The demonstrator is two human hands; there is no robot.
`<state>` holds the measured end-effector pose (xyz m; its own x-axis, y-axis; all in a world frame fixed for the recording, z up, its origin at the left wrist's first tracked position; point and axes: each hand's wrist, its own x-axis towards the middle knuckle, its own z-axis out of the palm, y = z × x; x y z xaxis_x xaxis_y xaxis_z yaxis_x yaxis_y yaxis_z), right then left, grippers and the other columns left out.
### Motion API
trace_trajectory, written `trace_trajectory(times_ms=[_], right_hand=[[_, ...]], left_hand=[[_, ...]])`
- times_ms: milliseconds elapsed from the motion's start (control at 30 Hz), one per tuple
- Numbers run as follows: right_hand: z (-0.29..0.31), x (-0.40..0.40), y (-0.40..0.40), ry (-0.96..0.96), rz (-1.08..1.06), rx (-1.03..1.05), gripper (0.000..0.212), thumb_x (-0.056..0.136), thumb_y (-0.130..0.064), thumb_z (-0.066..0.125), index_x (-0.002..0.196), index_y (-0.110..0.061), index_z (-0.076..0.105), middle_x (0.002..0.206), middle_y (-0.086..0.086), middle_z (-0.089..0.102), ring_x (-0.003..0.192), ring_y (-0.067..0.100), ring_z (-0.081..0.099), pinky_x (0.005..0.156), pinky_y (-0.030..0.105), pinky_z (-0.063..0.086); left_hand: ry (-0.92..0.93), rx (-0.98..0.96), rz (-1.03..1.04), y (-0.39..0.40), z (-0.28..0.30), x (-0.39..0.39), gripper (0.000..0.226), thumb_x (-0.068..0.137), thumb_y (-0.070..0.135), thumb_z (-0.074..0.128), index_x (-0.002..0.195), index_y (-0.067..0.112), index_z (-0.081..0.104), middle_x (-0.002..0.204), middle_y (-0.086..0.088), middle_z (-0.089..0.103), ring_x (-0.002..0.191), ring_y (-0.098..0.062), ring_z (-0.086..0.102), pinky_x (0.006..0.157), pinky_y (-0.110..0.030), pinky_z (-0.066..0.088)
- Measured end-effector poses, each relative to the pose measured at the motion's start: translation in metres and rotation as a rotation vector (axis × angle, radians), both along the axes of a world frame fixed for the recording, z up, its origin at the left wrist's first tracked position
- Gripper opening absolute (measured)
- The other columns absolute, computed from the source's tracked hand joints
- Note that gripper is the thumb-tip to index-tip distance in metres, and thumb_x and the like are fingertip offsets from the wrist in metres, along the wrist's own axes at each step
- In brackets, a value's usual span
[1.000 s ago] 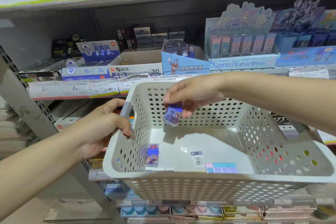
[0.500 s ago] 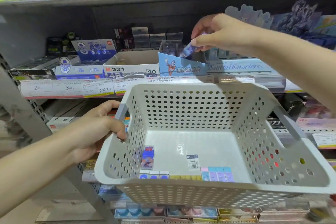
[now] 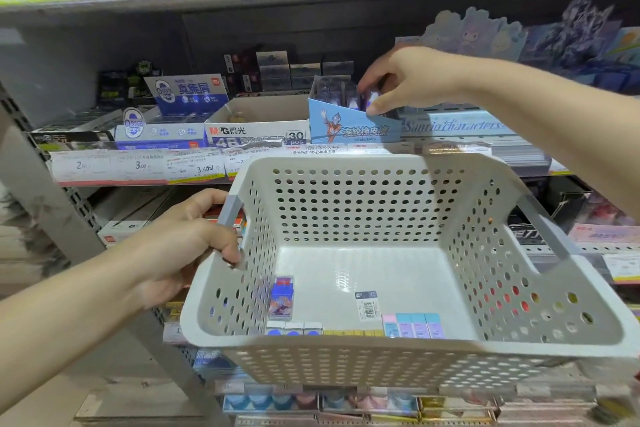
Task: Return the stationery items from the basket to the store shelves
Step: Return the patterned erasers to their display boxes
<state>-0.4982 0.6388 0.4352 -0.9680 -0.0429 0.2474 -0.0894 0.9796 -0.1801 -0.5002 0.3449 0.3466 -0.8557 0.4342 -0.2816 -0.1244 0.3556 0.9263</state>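
Though blurred, purple eraser (image 3: 372, 99) (pinched)

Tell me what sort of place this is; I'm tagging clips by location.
Most likely a stationery shop aisle: price labels line the shelf edge, open display boxes of erasers sit on it, and a hand holds a basket.

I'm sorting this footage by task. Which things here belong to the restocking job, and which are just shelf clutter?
Job:
basket
left hand on its handle
right hand placing an eraser
blue display box
erasers left in basket

Lying about:
M&G eraser box
price tags
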Motion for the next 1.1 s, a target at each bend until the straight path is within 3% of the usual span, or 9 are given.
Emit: trace_trajectory(times_ms=[133,300,433,600,800,867,967,1100], right_hand=[[-0.001,0.001,-0.001,-0.013,0.006,-0.023,0.042,0.091,-0.022,0.059,0.131,-0.013,0.053,0.124,0.002,0.060,0.101,0.016,0.057,0.082,0.022,0.039],[0.001,0.001,0.001,0.043,0.018,-0.029,0.036,0.086,-0.022,0.067,0.119,-0.009,0.061,0.107,0.004,0.065,0.088,0.014,0.059,0.066,0.015,0.042],[0.003,0.000,0.001,0.026,0.029,0.020,0.034,0.086,-0.020,0.066,0.118,-0.007,0.063,0.102,0.005,0.066,0.084,0.014,0.059,0.063,0.013,0.040],[-0.003,0.000,0.002,0.043,0.022,0.005,0.034,0.088,-0.020,0.064,0.119,-0.007,0.062,0.101,0.003,0.064,0.087,0.013,0.057,0.075,0.020,0.039],[-0.011,0.000,0.004,0.095,0.023,-0.007,0.033,0.088,-0.020,0.064,0.119,-0.009,0.064,0.119,0.005,0.064,0.096,0.018,0.062,0.089,0.030,0.049],[-0.011,0.003,0.005,0.097,0.000,-0.024,0.031,0.090,-0.013,0.057,0.121,-0.011,0.064,0.123,0.005,0.061,0.102,0.020,0.060,0.090,0.026,0.045],[-0.012,0.007,0.006,0.083,-0.043,-0.023,0.045,0.087,0.005,0.042,0.125,-0.011,0.061,0.128,0.006,0.058,0.116,0.024,0.053,0.093,0.022,0.036],[-0.018,0.014,0.009,0.080,-0.014,-0.052,0.058,0.080,0.016,0.035,0.129,-0.008,0.056,0.121,0.009,0.061,0.111,0.025,0.058,0.099,0.031,0.043]], left_hand=[[0.003,-0.002,0.000,-0.001,0.000,0.000,0.061,0.041,-0.005,0.056,0.096,0.021,0.058,0.076,-0.018,0.065,0.068,-0.033,0.061,0.073,-0.045,0.051],[0.013,-0.007,-0.004,-0.004,0.001,0.000,0.057,0.041,-0.005,0.055,0.091,0.023,0.060,0.066,-0.015,0.063,0.062,-0.031,0.060,0.066,-0.040,0.051],[0.012,-0.008,-0.011,-0.006,0.004,0.001,0.056,0.041,-0.004,0.055,0.091,0.022,0.059,0.067,-0.016,0.064,0.061,-0.031,0.061,0.062,-0.040,0.053],[0.018,-0.026,-0.002,-0.008,0.005,0.003,0.056,0.042,-0.005,0.057,0.092,0.022,0.059,0.065,-0.015,0.064,0.064,-0.032,0.061,0.066,-0.043,0.053],[0.016,-0.038,0.010,-0.009,0.006,0.004,0.057,0.043,-0.004,0.057,0.094,0.021,0.059,0.069,-0.016,0.063,0.069,-0.034,0.061,0.072,-0.047,0.052],[0.014,-0.036,0.012,-0.009,0.007,0.004,0.057,0.042,-0.003,0.056,0.094,0.021,0.059,0.069,-0.016,0.063,0.070,-0.034,0.061,0.073,-0.048,0.052],[0.012,-0.034,0.021,-0.008,0.008,0.004,0.057,0.042,-0.004,0.056,0.093,0.022,0.059,0.071,-0.017,0.065,0.071,-0.035,0.061,0.076,-0.052,0.051],[0.000,-0.025,0.034,-0.007,0.009,0.003,0.055,0.042,-0.004,0.056,0.089,0.023,0.060,0.076,-0.020,0.064,0.073,-0.036,0.061,0.083,-0.060,0.046]])
